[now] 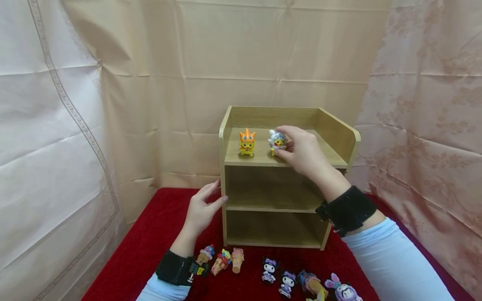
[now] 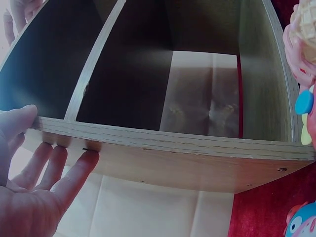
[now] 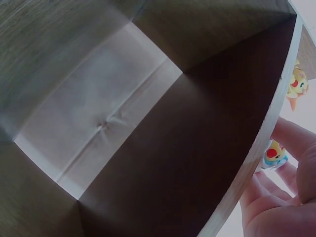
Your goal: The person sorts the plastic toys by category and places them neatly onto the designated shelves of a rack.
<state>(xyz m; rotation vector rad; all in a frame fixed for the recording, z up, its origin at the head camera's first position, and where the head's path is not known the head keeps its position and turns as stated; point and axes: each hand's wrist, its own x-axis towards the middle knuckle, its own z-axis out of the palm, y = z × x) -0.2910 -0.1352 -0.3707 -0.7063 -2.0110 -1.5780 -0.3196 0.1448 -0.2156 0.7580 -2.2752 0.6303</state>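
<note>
One white-and-blue toy sits in the pinch of the right hand, a finger over its top and the thumb low at its base, so that grip is clamped on it from the right. Its long axis runs upright, face toward the near side, at the top board of the wooden shelf, close to the front edge (whether its feet bear on the board, I cannot tell). An orange-hatted toy stands upright to its left, well apart, and the gap between the two looks like the relation to mind. The right hand is plainly nearer; the left hand, lower down, holds the shelf's left side, thumb at the front edge, fingers against the outer face.
</note>
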